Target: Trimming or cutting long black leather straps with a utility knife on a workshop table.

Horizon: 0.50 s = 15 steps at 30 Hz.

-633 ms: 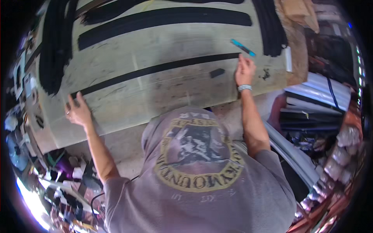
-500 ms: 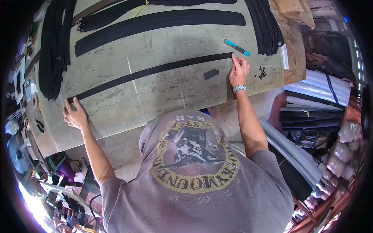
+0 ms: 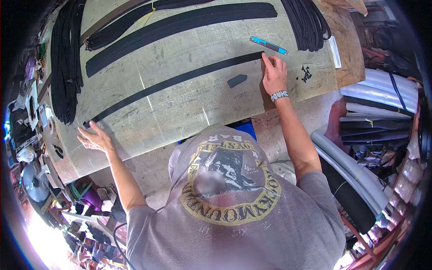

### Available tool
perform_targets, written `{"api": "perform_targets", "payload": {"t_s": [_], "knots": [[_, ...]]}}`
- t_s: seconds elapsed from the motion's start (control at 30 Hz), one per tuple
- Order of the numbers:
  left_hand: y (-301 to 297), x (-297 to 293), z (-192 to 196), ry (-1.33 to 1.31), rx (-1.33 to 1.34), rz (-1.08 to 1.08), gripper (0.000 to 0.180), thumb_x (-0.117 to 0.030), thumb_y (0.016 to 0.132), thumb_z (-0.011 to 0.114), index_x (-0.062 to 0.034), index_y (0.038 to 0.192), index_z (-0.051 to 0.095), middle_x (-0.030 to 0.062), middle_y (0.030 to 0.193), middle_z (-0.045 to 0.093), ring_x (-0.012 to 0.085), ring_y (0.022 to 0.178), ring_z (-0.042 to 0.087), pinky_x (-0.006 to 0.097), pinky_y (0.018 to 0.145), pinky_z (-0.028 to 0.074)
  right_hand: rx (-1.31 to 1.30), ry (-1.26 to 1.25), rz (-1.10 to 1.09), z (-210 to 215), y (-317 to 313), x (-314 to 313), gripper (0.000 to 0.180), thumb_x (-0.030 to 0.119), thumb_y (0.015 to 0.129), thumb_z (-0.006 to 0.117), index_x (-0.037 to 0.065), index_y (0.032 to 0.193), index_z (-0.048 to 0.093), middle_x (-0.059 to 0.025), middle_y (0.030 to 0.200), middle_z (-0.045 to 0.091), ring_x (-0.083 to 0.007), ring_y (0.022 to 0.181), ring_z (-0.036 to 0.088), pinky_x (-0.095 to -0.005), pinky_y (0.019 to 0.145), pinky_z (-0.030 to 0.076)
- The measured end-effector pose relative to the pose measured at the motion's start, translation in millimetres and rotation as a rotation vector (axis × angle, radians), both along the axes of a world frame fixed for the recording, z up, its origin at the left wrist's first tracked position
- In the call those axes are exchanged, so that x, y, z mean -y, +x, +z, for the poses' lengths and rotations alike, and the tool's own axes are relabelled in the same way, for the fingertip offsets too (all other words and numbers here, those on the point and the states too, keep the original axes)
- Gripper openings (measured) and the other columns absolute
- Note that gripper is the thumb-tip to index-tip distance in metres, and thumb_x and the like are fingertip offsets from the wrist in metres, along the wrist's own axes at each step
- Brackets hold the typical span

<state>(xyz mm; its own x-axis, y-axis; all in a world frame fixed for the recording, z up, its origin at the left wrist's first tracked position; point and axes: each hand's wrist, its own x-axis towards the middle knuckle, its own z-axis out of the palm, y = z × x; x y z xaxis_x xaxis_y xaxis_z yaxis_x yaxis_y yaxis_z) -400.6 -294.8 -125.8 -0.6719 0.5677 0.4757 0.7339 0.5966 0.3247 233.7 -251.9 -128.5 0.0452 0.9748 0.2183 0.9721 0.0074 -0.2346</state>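
Strip (image 3: pixel 175 80): solid black
Tool (image 3: pixel 268 45): turquoise, black
Tabletop (image 3: pixel 180 105): greyish green, dark scuffs
Shirt (image 3: pixel 238 198): faded grey, yellow-and-black ring print
Tie (image 3: pixel 146 19): yellow

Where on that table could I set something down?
Bare: the table between the thin black strip and near edge, from the left hand to the small dark piece; also between that strip and the wide black band. Black bundles crowd the far side.

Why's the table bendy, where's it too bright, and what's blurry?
Head view, whole picture: the fisheye lens bows the table and long black strip; head view, lower left: glare burns out to white; head view, middle: a soft smudge blurs part of the shirt.
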Motion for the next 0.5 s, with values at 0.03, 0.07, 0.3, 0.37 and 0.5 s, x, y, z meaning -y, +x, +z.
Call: {"api": "perform_targets", "payload": {"t_s": [0.03,0.07,0.3,0.37,0.5], "knots": [[24,-7,10,0.081,-0.061,-0.172,0.064,-0.047,0.095,0.064,-0.0068,0.145,0.052,0.0283,0.149,0.041,0.0442,0.140,0.034,0.055,0.115,0.028,-0.007,-0.016,0.017,2,1,-1,0.060,0.000,0.085,0.062,0.021,0.141,0.058,-0.0121,0.124,0.055,-0.0353,0.113,0.052,-0.0481,0.094,0.046],[54,-12,19,0.158,-0.123,-0.338,0.061,-0.040,0.094,0.069,-0.0034,0.140,0.055,0.0282,0.144,0.047,0.0427,0.137,0.038,0.055,0.114,0.030,-0.016,-0.034,0.040,3,2,-1,0.060,0.000,0.085,0.062,0.020,0.141,0.058,-0.0124,0.124,0.055,-0.0355,0.113,0.052,-0.0480,0.094,0.047],[376,-30,50,-0.176,0.337,-1.285,0.037,-0.025,0.081,0.080,-0.0067,0.112,0.070,0.0120,0.112,0.066,0.0336,0.109,0.058,0.044,0.095,0.046,-0.086,-0.057,0.099,9,13,-5,0.059,-0.003,0.084,0.060,0.015,0.140,0.059,-0.0142,0.121,0.055,-0.0364,0.108,0.054,-0.0468,0.091,0.049],[406,-29,36,-0.209,0.363,-1.295,0.037,-0.024,0.081,0.080,-0.0064,0.112,0.070,0.0117,0.108,0.065,0.0331,0.105,0.058,0.044,0.093,0.047,-0.101,-0.074,0.149,17,14,-4,0.063,-0.005,0.079,0.060,0.013,0.140,0.059,-0.0135,0.121,0.054,-0.0359,0.107,0.054,-0.0471,0.090,0.049],[427,-34,22,-0.220,0.288,-1.310,0.031,-0.018,0.081,0.079,-0.0061,0.109,0.071,0.0110,0.100,0.061,0.0320,0.096,0.057,0.043,0.086,0.047,-0.150,-0.076,0.166,20,19,-4,0.066,-0.002,0.073,0.066,0.014,0.137,0.060,-0.0114,0.121,0.054,-0.0340,0.108,0.054,-0.0475,0.087,0.049]]}}
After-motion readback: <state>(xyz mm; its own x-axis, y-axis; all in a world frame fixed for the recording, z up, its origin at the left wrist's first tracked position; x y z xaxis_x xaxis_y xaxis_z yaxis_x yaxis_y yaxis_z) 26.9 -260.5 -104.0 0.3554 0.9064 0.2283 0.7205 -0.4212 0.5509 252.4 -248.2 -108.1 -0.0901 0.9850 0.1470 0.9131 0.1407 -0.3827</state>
